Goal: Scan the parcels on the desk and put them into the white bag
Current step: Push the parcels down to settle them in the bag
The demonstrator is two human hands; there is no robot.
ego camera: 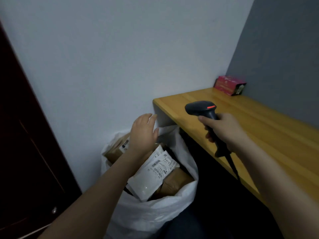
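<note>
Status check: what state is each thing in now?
White plastic bag: open, holding parcels.
White flat mailer parcel: on top inside bag.
Black handheld scanner: red light on, gripped by right hand.
Left hand: open, above bag.
Pink cardboard box: on wooden desk, far corner.

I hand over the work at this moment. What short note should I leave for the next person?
Left hand: open, over the mouth of the white bag.
Right hand: grips the scanner above the desk.
In the bag: a white mailer and brown boxes.
Done: these parcels are bagged.
Remaining: only a pink box shows on the desk, at the far corner; check whether it is a parcel.
</note>
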